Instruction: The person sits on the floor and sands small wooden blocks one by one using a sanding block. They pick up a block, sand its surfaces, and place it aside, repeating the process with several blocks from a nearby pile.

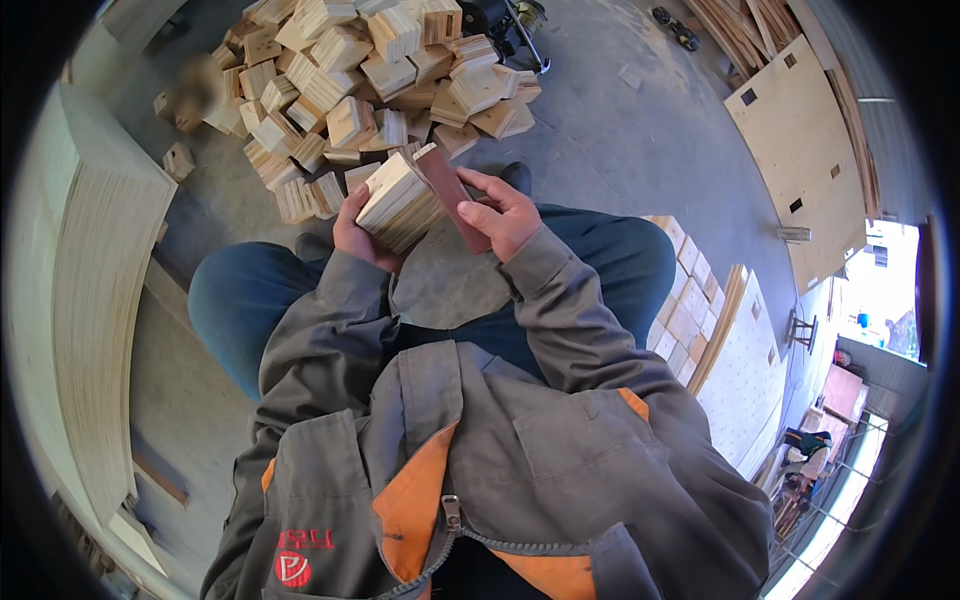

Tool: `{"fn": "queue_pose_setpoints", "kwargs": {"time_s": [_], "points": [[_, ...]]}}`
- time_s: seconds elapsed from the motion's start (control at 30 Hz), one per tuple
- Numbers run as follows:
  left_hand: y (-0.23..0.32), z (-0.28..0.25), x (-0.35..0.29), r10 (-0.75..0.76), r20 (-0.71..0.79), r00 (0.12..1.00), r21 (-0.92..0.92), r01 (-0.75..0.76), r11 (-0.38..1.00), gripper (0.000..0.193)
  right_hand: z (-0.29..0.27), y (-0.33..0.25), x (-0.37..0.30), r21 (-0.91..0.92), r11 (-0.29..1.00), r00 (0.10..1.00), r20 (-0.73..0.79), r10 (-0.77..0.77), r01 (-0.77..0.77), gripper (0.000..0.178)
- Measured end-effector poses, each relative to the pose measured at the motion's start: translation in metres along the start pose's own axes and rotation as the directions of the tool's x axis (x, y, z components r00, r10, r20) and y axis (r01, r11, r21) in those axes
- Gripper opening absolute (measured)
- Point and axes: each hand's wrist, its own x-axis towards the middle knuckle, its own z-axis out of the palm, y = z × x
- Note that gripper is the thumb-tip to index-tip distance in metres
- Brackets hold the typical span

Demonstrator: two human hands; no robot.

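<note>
My left hand (358, 235) grips a pale plywood block (398, 208) by its left and lower side, holding it tilted above my lap. In my right hand (508, 213), with the thumb on top, is a flat reddish-brown sanding block (452, 192) that looks like a wood strip wrapped in sandpaper. Its long face lies close along the right side of the plywood block; whether the two touch is hard to tell. Just beyond my hands lies a large loose pile of similar plywood blocks (335, 85) on the floor.
Tall stacked plywood sheets (105, 270) stand on my left. By my right knee is a neat stack of blocks (688, 285), with a pale panel (745, 360) beside it. Panels with square holes (815, 160) rest farther right. A person (805, 442) is in the distance.
</note>
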Motion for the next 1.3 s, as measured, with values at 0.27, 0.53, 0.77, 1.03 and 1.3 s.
{"fn": "queue_pose_setpoints", "kwargs": {"time_s": [0.27,0.53,0.77,1.03,1.3], "points": [[0.000,-0.014,0.012,0.005,0.122,0.993,-0.049,0.001,0.999,0.065,0.012,-0.016,-0.015,-0.087,0.993,0.997,-0.001,-0.074,0.074,0.053],[-0.003,-0.011,0.006,-0.018,0.105,0.994,-0.020,0.021,1.000,0.064,0.002,0.004,0.017,-0.358,0.929,0.986,-0.093,-0.139,0.097,0.049],[-0.004,-0.004,0.003,0.022,0.041,0.999,-0.045,-0.020,0.999,0.066,-0.007,-0.013,-0.005,-0.214,0.976,0.988,-0.157,0.007,-0.040,0.049],[-0.005,-0.010,0.009,-0.038,0.138,0.990,-0.026,0.042,0.999,0.067,0.017,-0.012,-0.012,-0.383,0.920,0.974,-0.160,-0.159,0.087,0.047],[-0.007,-0.010,0.006,-0.026,0.117,0.993,0.021,0.023,0.999,0.064,0.009,-0.011,0.017,-0.338,0.940,0.976,-0.213,-0.033,-0.042,0.048]]}}
